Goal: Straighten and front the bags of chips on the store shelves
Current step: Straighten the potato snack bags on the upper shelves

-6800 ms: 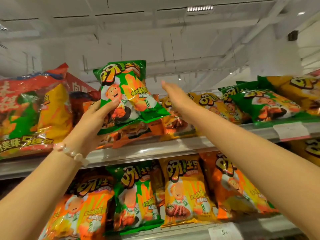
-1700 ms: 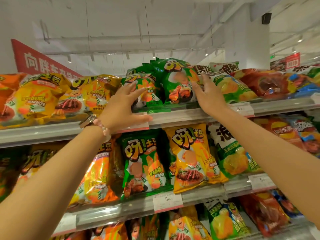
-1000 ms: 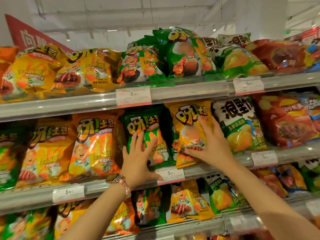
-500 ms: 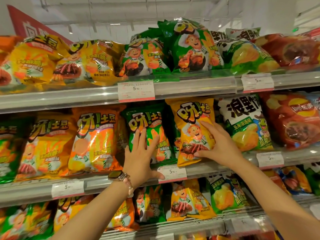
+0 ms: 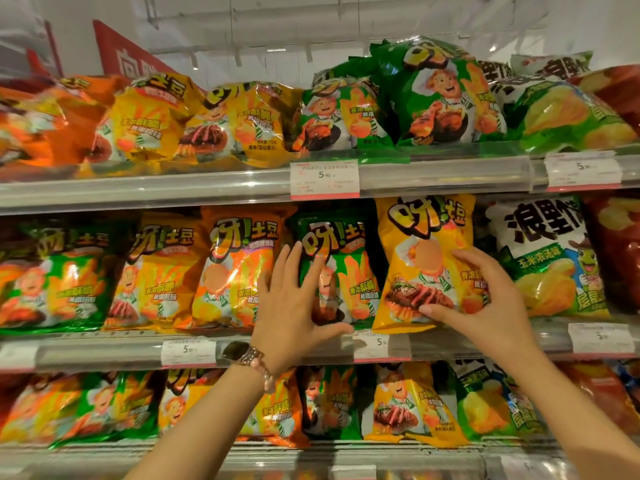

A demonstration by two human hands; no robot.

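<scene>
Three shelves are being filled across the frame, each packed with chip bags standing side by side. The middle shelf [image 5: 104, 351], crossing the centre, is being worked; the top shelf [image 5: 138, 188] is carrying leaning yellow and green bags, and the bottom shelf [image 5: 346, 459] is only partly being shown.

At centre right, the yellow bag [image 5: 424, 261] is being gripped by the right hand [image 5: 485, 299], fingers curled over its right edge and thumb pressed low on its face. Its long axis is being held near upright but tilted slightly, top leaning left (a judgement: squaring is what is wanted next). The bag is lying left of that palm, so the right hand is the nearer one.

Just left, the green bag [image 5: 332, 271] is being pressed flat by the left hand [image 5: 294, 306], fingers straight and spread, thumb lying along the shelf lip. A wrist bracelet [image 5: 252, 358] is being worn. A price tag [image 5: 325, 179] is hanging above.
</scene>
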